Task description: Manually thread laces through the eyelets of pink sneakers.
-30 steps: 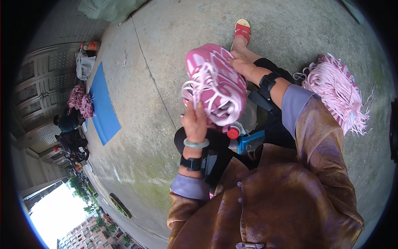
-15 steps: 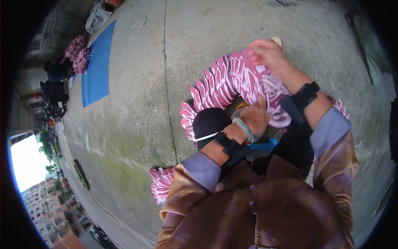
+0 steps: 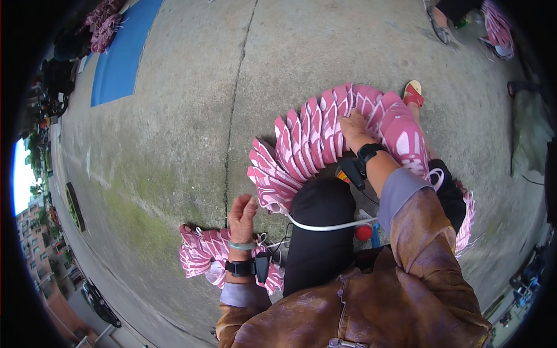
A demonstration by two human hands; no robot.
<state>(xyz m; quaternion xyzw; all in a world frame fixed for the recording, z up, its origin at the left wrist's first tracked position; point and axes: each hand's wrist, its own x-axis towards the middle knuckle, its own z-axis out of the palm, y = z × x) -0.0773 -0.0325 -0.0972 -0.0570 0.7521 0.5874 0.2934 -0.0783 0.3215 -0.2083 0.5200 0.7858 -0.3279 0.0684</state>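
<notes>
Hands (image 3: 241, 219) now farther apart, shoe uppers (image 3: 313, 134) between

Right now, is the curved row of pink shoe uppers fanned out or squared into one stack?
Fanned out: the pink shoe uppers overlap in an arc, with many separate edges showing.

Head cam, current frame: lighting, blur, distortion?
Head view: diffuse daylight, no hard-edged shadows on the concrete floor; head view: sky at left blown out to white; head view: fisheye bending and black vignette at the rim; head view: row of pink shoe uppers legible near the right hand, left hand maybe slightly soft.
</notes>
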